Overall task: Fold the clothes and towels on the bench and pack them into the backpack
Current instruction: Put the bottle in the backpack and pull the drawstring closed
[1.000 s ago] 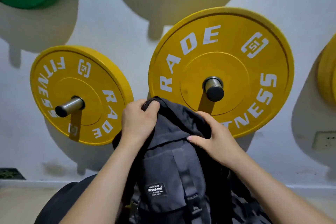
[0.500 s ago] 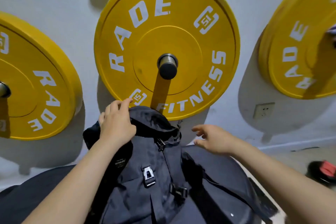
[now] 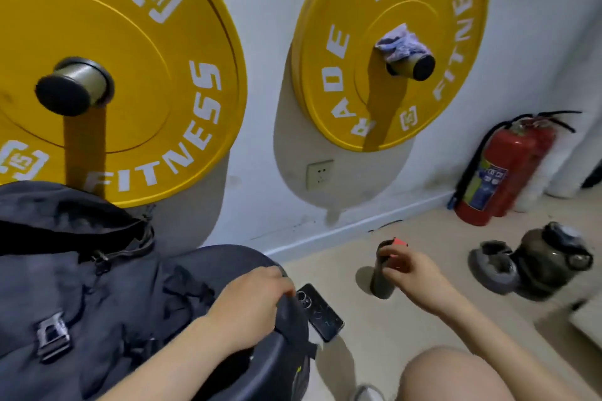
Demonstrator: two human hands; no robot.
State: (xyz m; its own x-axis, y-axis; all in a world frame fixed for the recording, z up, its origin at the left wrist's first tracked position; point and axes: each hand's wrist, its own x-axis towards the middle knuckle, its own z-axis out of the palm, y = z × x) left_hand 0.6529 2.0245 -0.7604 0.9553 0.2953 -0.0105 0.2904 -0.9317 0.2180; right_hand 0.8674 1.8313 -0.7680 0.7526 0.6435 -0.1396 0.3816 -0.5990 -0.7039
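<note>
A dark grey backpack (image 3: 81, 286) with buckles lies on a black padded bench (image 3: 280, 365) at the lower left. My left hand (image 3: 257, 306) rests on its right side, fingers closed on a fold of the dark fabric. My right hand (image 3: 410, 267) reaches out over the floor and grips the top of a dark bottle with a red lid (image 3: 382, 273) that stands upright there. A phone (image 3: 321, 311) lies at the bench's edge beside my left hand. No loose clothes or towels show on the bench.
Yellow weight plates (image 3: 146, 58) (image 3: 391, 42) hang on wall pegs; a crumpled cloth (image 3: 399, 42) sits on the right peg. A red fire extinguisher (image 3: 501, 172) stands by the wall. A dark jug (image 3: 550, 260) and a round weight (image 3: 495, 265) sit on the floor. My knee (image 3: 456, 374) is at lower right.
My view has swung right. My left hand slid from the backpack's top down to its side. My right hand left the backpack and reached out to the bottle on the floor.
</note>
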